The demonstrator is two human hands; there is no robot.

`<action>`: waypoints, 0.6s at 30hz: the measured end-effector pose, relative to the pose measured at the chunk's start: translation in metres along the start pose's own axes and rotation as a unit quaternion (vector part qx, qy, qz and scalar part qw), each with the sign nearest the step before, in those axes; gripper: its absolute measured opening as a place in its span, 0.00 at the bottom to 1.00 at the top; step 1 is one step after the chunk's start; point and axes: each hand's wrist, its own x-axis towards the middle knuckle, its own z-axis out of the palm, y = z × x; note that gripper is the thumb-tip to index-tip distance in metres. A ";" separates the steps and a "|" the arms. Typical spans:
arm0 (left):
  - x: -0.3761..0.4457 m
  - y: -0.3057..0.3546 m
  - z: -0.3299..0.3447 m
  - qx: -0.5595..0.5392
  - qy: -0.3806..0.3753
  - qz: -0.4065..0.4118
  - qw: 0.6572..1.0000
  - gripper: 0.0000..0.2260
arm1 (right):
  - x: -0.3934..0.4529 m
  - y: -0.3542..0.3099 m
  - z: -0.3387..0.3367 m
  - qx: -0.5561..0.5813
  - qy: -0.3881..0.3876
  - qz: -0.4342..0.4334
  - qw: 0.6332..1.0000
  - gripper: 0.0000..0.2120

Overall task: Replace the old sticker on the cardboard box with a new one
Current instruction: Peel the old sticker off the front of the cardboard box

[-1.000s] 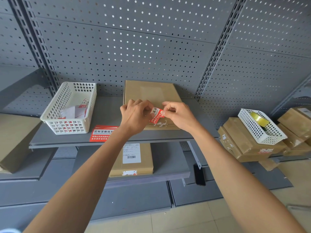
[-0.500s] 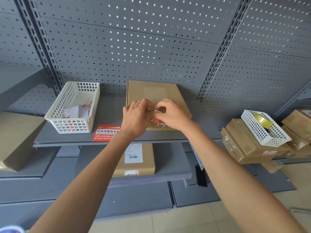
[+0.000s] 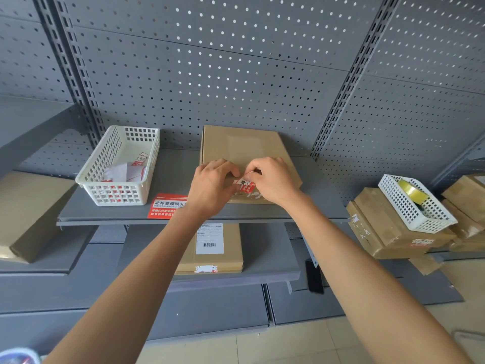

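Observation:
A flat cardboard box [image 3: 244,148] lies on the grey shelf [image 3: 173,177], its near edge showing white torn sticker residue [image 3: 249,197]. Just above that edge, my left hand [image 3: 212,187] and my right hand [image 3: 273,182] pinch a small red and white sticker [image 3: 244,184] between their fingertips. Both hands have curled fingers and hide most of the sticker. Another red sticker [image 3: 168,206] with white print lies flat on the shelf left of my left wrist.
A white basket [image 3: 119,166] holding sticker scraps stands at the shelf's left. Below, a labelled cardboard box [image 3: 210,248] lies on a lower shelf. At right, stacked boxes [image 3: 385,232] carry a white basket [image 3: 414,203] with a tape roll. Pegboard wall behind.
The sticker was held up between the hands, then the hands closed together over it. Now it shows again between the fingertips, lower and nearer the box's front edge.

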 end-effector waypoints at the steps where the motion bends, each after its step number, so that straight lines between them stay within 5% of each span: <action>1: 0.000 0.000 0.000 0.001 0.001 -0.001 1.000 0.12 | 0.000 0.000 0.000 -0.003 -0.001 0.001 1.000 0.05; 18: 0.000 -0.001 0.007 0.005 0.029 -0.010 1.000 0.10 | -0.012 -0.002 -0.004 0.015 -0.013 0.002 1.000 0.04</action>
